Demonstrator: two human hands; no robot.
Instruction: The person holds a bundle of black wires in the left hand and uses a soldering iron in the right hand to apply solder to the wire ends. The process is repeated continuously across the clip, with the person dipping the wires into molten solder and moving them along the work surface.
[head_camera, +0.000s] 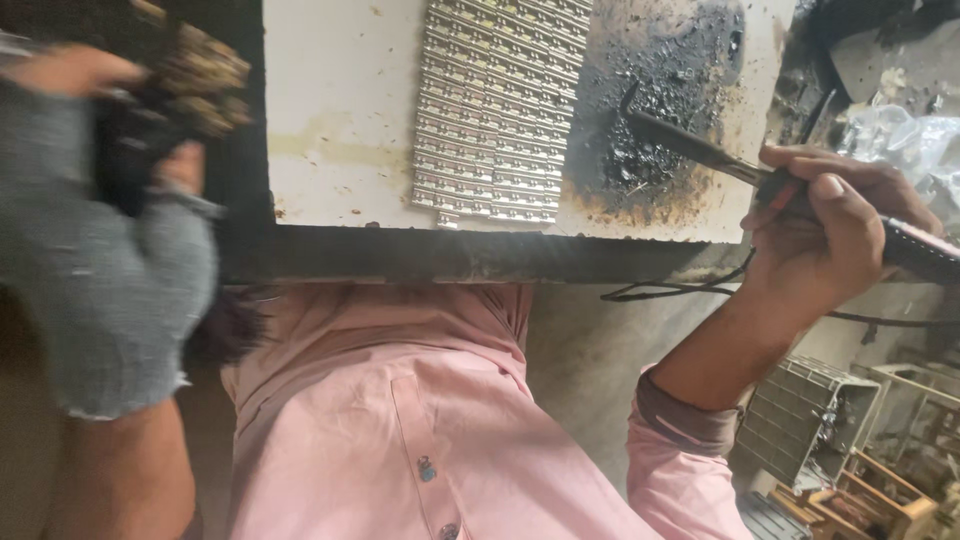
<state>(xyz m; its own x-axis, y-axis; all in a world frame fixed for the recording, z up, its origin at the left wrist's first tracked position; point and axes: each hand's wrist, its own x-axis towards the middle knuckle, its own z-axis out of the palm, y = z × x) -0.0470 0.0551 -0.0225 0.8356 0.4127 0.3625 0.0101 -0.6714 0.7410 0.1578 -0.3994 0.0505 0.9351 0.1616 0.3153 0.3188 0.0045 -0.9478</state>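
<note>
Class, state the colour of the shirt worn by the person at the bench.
Pink shirt, seen in the head view.

The right hand (825, 235) is curled in a pen-like grip with its forearm bare below a pushed-up sleeve, while the blurred left hand (110, 200), in a fingerless grey glove, is clenched.

Pink shirt (420, 420); grey knitted glove (110, 280); cream tabletop (340, 110) scorched black at one patch; silvery strips (495, 110) in repeating rows; dark soldering iron (700, 150).
</note>
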